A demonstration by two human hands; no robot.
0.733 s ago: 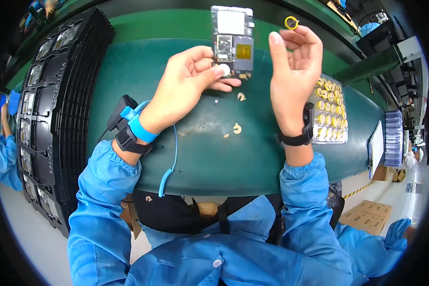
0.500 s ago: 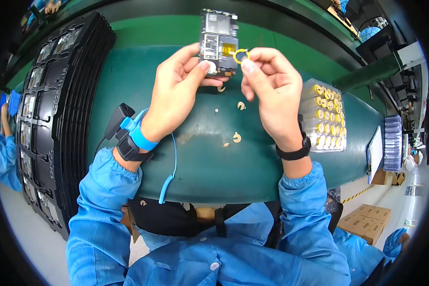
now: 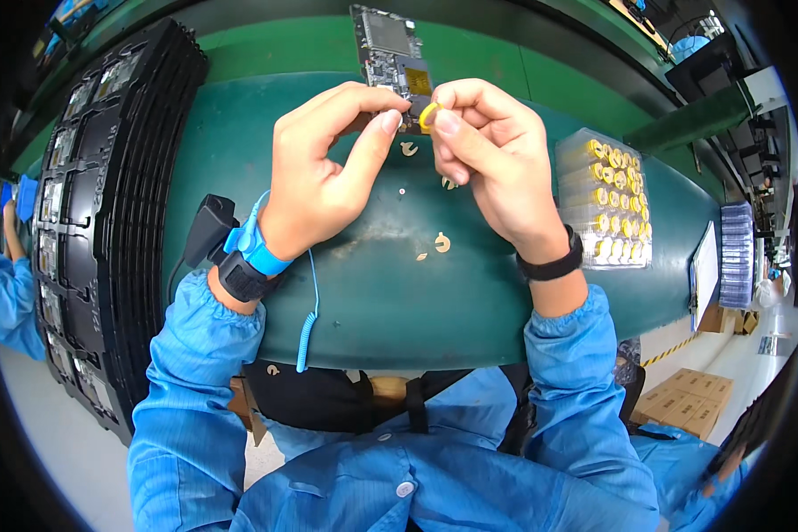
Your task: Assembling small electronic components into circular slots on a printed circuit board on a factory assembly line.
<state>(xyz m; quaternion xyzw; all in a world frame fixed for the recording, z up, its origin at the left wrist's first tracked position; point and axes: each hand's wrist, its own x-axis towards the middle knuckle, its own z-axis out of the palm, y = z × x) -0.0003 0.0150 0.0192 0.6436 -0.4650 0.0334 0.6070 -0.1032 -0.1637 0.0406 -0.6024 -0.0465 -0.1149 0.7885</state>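
Above the far half of the mat, a bare circuit board with a metal shield and a gold-coloured patch is held by my left hand. Its thumb and forefinger close together at the board's near end, and its other fingers are mostly hidden. Pinched in my right hand is a small yellow-rimmed coin cell, tipped nearly edge-on beside the same end. The two hands' fingertips are close together. Small cream C-shaped paper pieces lie on the green mat below.
At right stands a clear tray with rows of yellow-rimmed coin cells. Black trays holding boards are stacked at left. A blue coiled cord runs from my left wristband. A clipboard and cardboard boxes are farther right.
My left thumb and forefinger have come together at the board's near end. The board has shifted slightly left and away. My right hand has brought the coin cell closer and turned it edge-on.
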